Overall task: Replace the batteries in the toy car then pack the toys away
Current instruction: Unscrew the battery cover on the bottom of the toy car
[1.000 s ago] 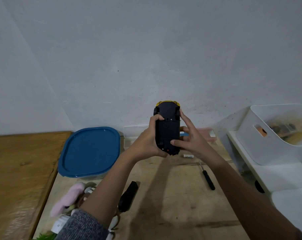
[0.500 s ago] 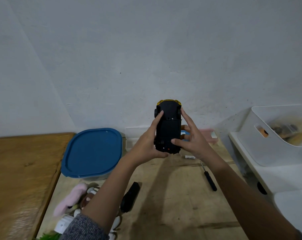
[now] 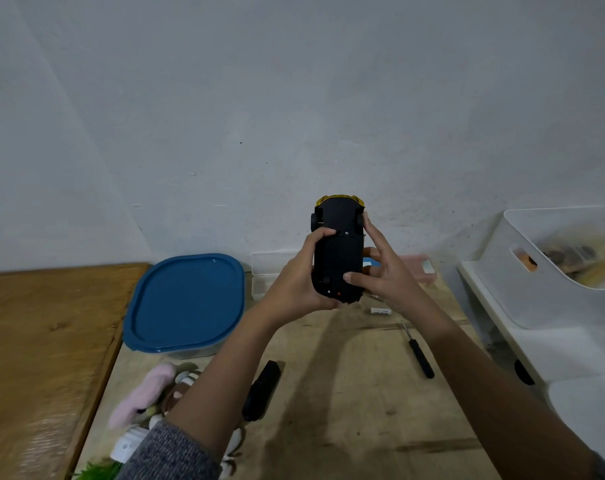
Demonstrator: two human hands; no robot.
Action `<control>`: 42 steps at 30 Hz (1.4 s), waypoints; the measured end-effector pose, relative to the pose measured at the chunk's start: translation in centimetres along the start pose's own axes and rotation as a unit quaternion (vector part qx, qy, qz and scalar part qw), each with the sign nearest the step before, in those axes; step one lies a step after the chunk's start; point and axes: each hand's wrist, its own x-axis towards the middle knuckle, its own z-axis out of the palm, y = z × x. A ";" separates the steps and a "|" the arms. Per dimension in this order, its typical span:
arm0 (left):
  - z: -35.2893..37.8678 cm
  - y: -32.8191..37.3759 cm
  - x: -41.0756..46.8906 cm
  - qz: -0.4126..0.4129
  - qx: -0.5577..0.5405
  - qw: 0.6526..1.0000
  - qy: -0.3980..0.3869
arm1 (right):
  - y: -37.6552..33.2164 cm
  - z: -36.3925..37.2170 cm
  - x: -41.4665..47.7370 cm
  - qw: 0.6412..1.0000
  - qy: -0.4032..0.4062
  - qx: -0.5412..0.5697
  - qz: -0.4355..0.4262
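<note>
I hold a yellow toy car (image 3: 338,251) upright above the table, its black underside facing me. My left hand (image 3: 294,285) grips its left side and lower end, thumb resting on the underside. My right hand (image 3: 386,275) holds the right side, thumb pressed near the lower part of the underside. A loose battery (image 3: 380,311) lies on the table just below my right hand. A black screwdriver (image 3: 419,355) lies to the right of it. A black flat piece (image 3: 261,389), perhaps a cover or a remote, lies under my left forearm.
A blue-lidded container (image 3: 186,303) stands at the left. Clear and pink boxes (image 3: 422,268) sit against the wall behind my hands. Soft toys (image 3: 148,396) lie at the near left. A white bin (image 3: 550,268) stands on a white shelf at the right.
The car and both hands have dropped slightly and stayed together. My left thumb has shifted on the underside.
</note>
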 end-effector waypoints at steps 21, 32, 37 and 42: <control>5.2 -6.3 -1.7 -0.116 -0.043 0.990 -0.064 | 9.7 -4.3 -5.5 0.971 0.135 -0.080 0.179; 9.1 -8.2 -2.8 -0.143 -0.063 0.982 -0.108 | 19.2 -5.8 -10.1 0.867 0.103 -0.309 0.378; 9.0 -7.5 -2.7 -0.144 -0.048 0.981 -0.122 | 19.3 -5.5 -9.1 0.848 0.158 -0.357 0.360; 8.5 -6.9 -2.9 -0.145 -0.039 0.981 -0.125 | 19.2 -5.4 -8.6 0.858 0.160 -0.295 0.390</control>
